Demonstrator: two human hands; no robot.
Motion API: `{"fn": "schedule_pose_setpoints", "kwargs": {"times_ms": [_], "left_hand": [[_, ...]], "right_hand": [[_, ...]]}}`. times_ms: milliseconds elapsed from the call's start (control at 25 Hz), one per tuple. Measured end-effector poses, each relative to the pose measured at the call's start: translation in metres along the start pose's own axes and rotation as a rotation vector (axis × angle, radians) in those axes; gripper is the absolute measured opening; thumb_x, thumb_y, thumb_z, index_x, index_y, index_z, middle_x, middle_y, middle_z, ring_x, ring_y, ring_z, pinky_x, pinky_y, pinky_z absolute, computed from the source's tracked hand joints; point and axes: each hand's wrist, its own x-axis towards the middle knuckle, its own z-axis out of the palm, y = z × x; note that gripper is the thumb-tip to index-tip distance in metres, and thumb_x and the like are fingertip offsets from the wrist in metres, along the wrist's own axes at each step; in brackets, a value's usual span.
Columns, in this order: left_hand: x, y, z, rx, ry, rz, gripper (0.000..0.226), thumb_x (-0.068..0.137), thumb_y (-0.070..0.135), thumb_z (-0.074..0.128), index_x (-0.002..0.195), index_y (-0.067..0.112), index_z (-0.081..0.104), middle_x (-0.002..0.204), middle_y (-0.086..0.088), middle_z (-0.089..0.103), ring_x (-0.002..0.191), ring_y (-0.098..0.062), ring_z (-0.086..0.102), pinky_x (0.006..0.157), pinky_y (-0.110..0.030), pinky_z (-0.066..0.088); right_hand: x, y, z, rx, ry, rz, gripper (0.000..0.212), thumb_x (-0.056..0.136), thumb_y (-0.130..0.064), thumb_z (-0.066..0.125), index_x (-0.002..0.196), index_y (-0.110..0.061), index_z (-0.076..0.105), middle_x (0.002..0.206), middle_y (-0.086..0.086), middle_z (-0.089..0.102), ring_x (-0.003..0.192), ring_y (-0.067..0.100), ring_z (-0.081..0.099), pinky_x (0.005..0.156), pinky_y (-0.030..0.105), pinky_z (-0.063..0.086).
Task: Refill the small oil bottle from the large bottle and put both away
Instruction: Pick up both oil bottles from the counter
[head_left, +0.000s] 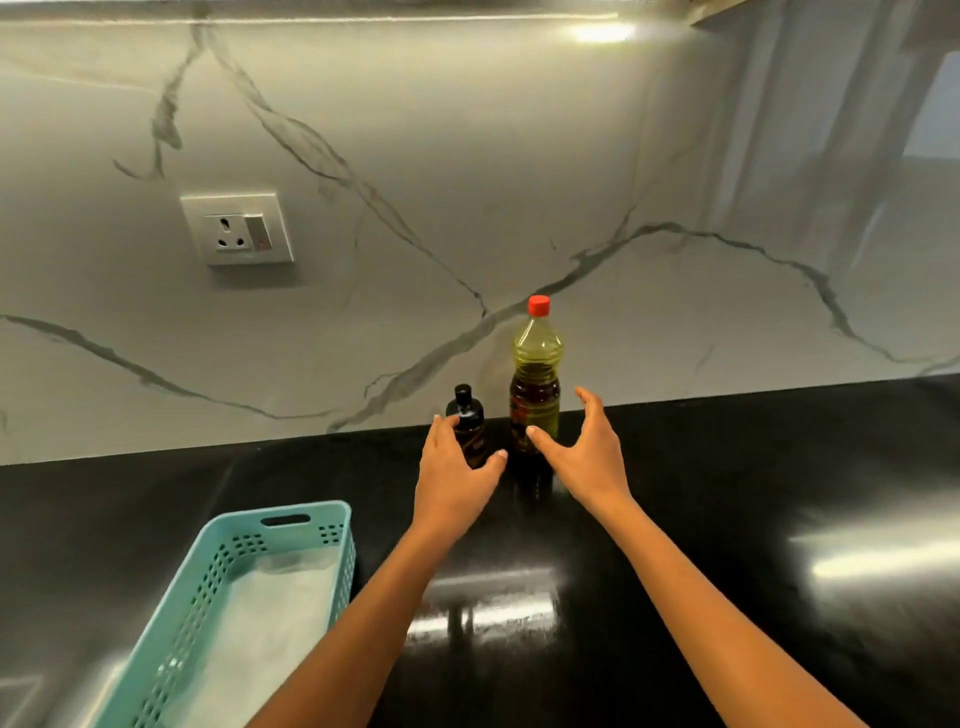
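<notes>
A small dark bottle (469, 421) with a black cap stands on the black counter near the wall. Right beside it stands a large clear bottle (536, 384) of yellow-green oil with a red cap and a dark label. My left hand (454, 467) is spread around the small bottle, fingers on its left side and thumb below its right, not closed on it. My right hand (587, 447) is spread open just right of the large bottle, thumb tip near its label, fingers apart from it.
A teal perforated basket (234, 587) with a white liner sits at the front left of the glossy black counter (727, 519). A marble backsplash rises behind the bottles, with a wall socket (238, 228) at upper left.
</notes>
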Motion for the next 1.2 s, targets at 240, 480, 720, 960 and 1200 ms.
{"fn": "schedule_pose_setpoints", "kwargs": {"times_ms": [240,480,720,960,1200], "left_hand": [[0.088,-0.031,0.043,0.042,-0.026,-0.139,0.08,0.076,0.039,0.07,0.139,0.015,0.028,0.147,-0.009,0.032,0.134,-0.025,0.034,0.106,-0.046,0.037],[0.138,-0.066,0.082,0.015,0.094,-0.235,0.09,0.069,0.032,0.078,0.139,0.01,0.027,0.144,-0.011,0.034,0.13,-0.028,0.037,0.105,-0.044,0.038],[0.147,-0.08,0.099,-0.137,0.333,-0.284,0.078,0.065,0.016,0.082,0.13,0.015,0.04,0.114,-0.003,0.054,0.103,-0.016,0.051,0.091,-0.029,0.042],[0.146,-0.093,0.105,-0.177,0.372,-0.306,0.05,0.06,0.018,0.085,0.1,0.017,0.055,0.087,0.006,0.06,0.084,-0.012,0.057,0.076,-0.021,0.039],[0.125,-0.092,0.099,-0.195,0.368,-0.265,0.053,0.058,0.019,0.086,0.104,0.016,0.061,0.089,0.004,0.066,0.084,-0.01,0.061,0.071,-0.01,0.039]], "right_hand": [[0.105,0.052,0.032,-0.061,-0.083,0.133,0.103,0.07,-0.047,0.075,0.146,-0.017,0.012,0.153,0.008,0.021,0.139,0.026,0.023,0.108,0.042,0.03],[0.156,0.099,0.066,0.089,-0.135,0.218,0.112,0.057,-0.049,0.082,0.144,-0.02,0.017,0.148,0.005,0.031,0.135,0.023,0.033,0.107,0.041,0.035],[0.159,0.122,0.089,0.222,-0.014,0.101,0.092,0.047,-0.035,0.09,0.125,-0.03,0.04,0.115,-0.009,0.056,0.105,0.003,0.054,0.089,0.016,0.044],[0.155,0.132,0.097,0.206,0.06,0.106,0.082,0.051,-0.029,0.089,0.12,-0.026,0.044,0.102,-0.015,0.055,0.093,-0.004,0.053,0.073,-0.004,0.037],[0.136,0.121,0.088,0.224,0.111,0.131,0.076,0.052,-0.022,0.089,0.113,-0.026,0.045,0.094,-0.019,0.053,0.084,-0.005,0.053,0.067,-0.005,0.037]]}}
